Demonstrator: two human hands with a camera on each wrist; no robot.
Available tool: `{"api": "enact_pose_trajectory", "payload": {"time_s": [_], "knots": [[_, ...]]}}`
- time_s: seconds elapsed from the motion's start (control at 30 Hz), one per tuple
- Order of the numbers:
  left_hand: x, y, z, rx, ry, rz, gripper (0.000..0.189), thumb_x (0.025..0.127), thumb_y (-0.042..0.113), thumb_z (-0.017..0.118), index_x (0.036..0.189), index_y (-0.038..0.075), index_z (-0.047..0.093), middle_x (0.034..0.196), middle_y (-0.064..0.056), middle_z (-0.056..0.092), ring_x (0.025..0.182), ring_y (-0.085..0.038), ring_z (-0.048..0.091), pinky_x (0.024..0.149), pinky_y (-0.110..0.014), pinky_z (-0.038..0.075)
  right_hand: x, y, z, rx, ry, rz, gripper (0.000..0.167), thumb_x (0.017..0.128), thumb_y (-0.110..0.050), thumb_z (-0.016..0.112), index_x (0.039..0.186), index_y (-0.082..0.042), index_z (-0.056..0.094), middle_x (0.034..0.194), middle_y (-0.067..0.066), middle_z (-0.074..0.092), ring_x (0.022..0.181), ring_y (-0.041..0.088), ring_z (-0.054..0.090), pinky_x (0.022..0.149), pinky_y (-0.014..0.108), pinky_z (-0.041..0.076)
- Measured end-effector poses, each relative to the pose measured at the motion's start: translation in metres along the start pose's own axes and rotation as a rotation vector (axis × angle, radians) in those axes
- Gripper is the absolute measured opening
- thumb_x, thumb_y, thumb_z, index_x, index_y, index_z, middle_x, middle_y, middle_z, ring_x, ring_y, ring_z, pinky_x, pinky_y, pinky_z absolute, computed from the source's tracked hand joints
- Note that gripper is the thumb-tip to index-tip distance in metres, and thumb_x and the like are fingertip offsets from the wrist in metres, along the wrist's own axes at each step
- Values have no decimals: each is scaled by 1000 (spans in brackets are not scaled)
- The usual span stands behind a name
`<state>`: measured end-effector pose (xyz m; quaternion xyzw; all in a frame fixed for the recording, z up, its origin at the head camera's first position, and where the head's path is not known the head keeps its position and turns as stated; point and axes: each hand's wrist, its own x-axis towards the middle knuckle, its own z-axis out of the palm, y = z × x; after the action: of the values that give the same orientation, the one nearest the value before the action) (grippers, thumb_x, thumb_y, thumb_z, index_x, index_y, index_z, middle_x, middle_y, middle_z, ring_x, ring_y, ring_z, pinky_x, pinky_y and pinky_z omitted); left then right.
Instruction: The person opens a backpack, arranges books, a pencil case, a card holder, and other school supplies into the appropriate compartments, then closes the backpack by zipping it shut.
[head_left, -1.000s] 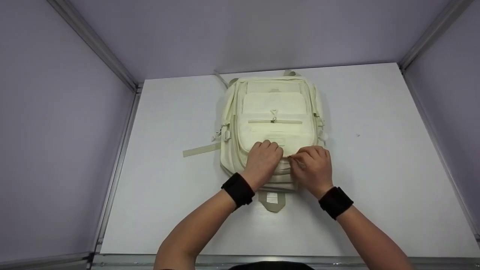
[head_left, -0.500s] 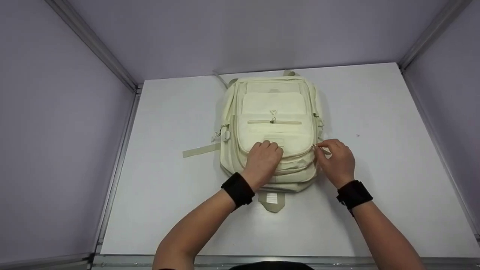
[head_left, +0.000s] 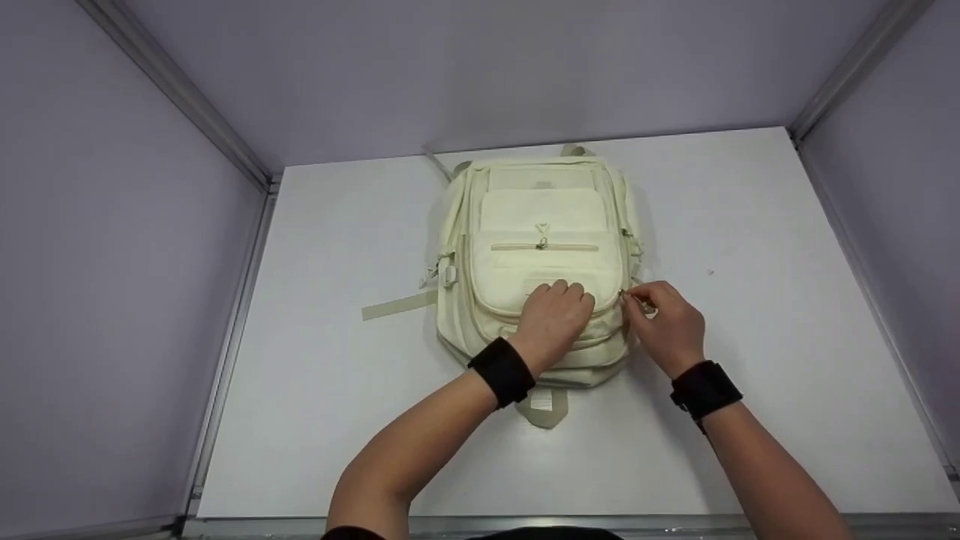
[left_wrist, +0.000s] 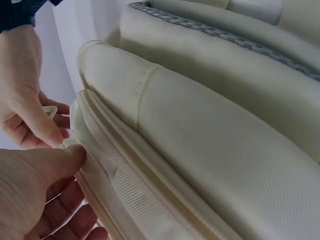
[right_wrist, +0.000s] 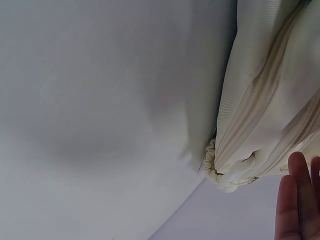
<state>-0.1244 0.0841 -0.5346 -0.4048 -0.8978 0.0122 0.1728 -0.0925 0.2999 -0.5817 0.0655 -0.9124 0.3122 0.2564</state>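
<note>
A cream backpack (head_left: pixel 551 214) lies front side up on a white table. My left hand (head_left: pixel 555 322) pinches the rim of its front pocket (head_left: pixel 546 264) near the lower edge; in the left wrist view, the thumb (left_wrist: pixel 70 159) lies on the seam with the fingers curled beneath. At the pocket's lower right corner, my right hand (head_left: pixel 667 326) pinches a small zipper pull, mostly hidden by the fingertips. A pale triangular loop (left_wrist: pixel 51 111) shows by that hand in the left wrist view. The right wrist view shows some right fingers (right_wrist: pixel 298 195) beside the bag's zippered side.
A beige strap (head_left: pixel 399 306) stretches out left of the bag, and a loop handle (head_left: pixel 544 420) points toward the front edge. Another zipper pull (head_left: pixel 542 244) sits mid-pocket. Grey-violet walls (head_left: pixel 480 75) enclose the white table (head_left: pixel 315 420) at the back and sides.
My right hand has moved right with the zipper pull, from the pocket's lower edge to its right corner. My left hand has since shifted right along the lower rim.
</note>
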Motion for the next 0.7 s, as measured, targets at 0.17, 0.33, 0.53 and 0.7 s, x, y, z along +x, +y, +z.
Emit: {"api": "enact_pose_trajectory", "payload": {"time_s": [0.17, 0.33, 0.53, 0.7], "knots": [[1, 3, -1, 6, -35, 0, 10, 98, 11, 63, 91, 16, 67, 84, 0, 61, 77, -17, 61, 61, -30, 48, 5, 6, -3, -14, 1, -50, 10, 89, -11, 81, 97, -7, 75, 91, 6, 71, 79, 19, 69, 63, 39, 54], [-1, 2, -2, 11, -42, -4, 10, 99, 11, 61, 93, 16, 67, 84, 1, 61, 76, -16, 60, 61, -29, 47, 20, 15, -1, -30, -34, -31, 11, 89, -11, 81, 98, -6, 77, 90, 9, 72, 80, 23, 67, 68, 39, 50], [-1, 3, 1, 22, -56, -3, 10, 99, 12, 60, 92, 17, 66, 84, 2, 59, 76, -15, 59, 61, -28, 45, 48, 26, 6, -36, -69, 39, 12, 91, -13, 79, 99, -4, 77, 92, 12, 73, 84, 29, 64, 73, 43, 47], [-3, 3, 2, 17, -75, 4, 12, 99, 11, 61, 91, 18, 64, 83, 2, 58, 75, -14, 58, 60, -27, 44, 71, 34, 14, -64, -112, 91, 13, 94, -13, 76, 102, -3, 76, 95, 14, 72, 87, 32, 63, 74, 47, 47]]}}
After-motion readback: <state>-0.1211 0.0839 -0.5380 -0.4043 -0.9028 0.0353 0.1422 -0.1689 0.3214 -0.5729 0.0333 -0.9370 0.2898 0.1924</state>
